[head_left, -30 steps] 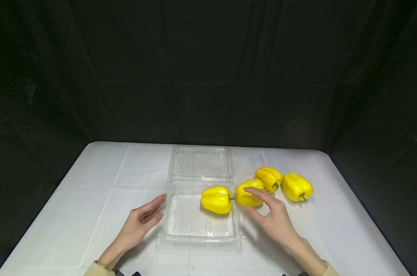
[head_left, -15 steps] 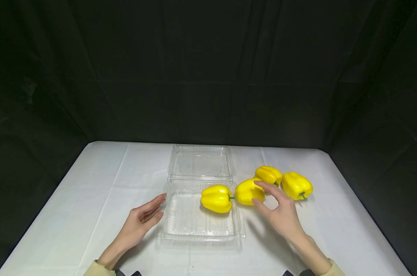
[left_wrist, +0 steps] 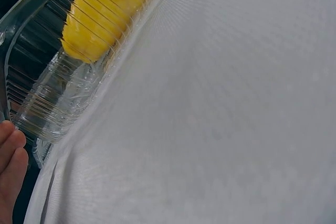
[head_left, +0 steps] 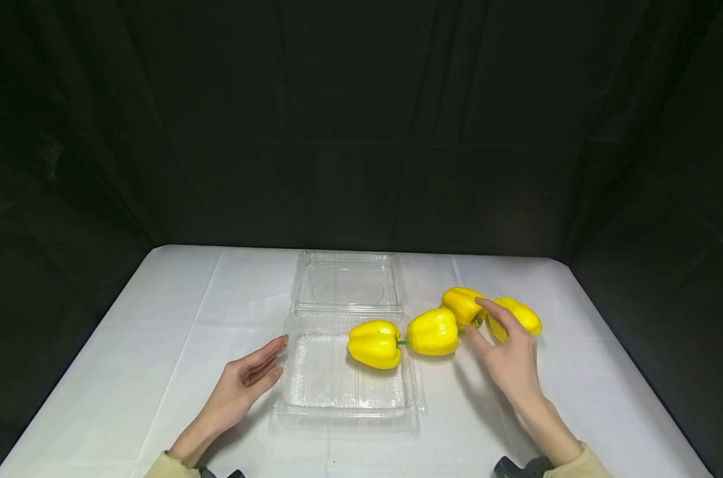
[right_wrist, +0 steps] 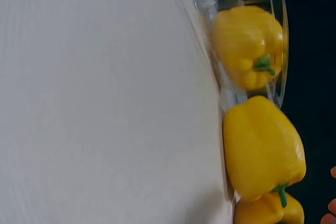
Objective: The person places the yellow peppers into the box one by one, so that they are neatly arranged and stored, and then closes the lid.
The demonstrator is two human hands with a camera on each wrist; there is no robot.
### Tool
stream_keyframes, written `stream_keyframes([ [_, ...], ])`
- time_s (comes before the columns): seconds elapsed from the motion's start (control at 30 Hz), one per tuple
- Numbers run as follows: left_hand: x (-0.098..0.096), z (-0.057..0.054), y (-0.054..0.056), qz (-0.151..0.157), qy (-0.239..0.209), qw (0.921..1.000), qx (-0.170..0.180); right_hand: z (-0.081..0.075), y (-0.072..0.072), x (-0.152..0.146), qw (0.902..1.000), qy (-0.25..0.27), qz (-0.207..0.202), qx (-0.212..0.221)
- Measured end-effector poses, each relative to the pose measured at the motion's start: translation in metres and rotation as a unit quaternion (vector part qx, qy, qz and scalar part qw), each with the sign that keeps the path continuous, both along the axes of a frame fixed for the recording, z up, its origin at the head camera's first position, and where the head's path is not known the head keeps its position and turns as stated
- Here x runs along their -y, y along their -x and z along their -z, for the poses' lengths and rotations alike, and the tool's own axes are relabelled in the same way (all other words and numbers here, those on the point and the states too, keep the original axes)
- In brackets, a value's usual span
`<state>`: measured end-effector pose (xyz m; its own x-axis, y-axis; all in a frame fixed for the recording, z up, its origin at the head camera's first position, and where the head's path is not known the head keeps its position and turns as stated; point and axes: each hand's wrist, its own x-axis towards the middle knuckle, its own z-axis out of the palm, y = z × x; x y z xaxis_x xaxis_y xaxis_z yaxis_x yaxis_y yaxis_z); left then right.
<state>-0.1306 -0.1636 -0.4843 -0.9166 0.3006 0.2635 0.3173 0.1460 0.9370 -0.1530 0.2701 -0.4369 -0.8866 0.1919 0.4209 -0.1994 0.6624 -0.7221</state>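
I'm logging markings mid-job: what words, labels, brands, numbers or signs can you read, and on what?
No readable text in any view.
Open, clear, ribbed plastic container: none seen, only ridges and moulded lines.
Glossy yellow bell peppers: no sticker or print visible.
White cloth table cover: none visible.
Black wrist-worn devices, cut off by the frame edge: too little shows to tell.

No text, labels, brands, numbers or signs — nothing readable in any view.
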Motion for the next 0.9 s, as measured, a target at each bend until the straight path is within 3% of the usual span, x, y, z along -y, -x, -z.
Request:
stream_keyframes([
  [0.23,0.000,0.001,0.000,0.002,-0.005,1.0000,-0.001,0.001,0.003,-0.009,0.9995,0.020,0.016,0.020],
  [0.9,0.000,0.000,-0.001,0.004,-0.009,0.9999,-0.006,-0.001,0.009,-0.017,0.9980,0.018,0.060,0.010],
])
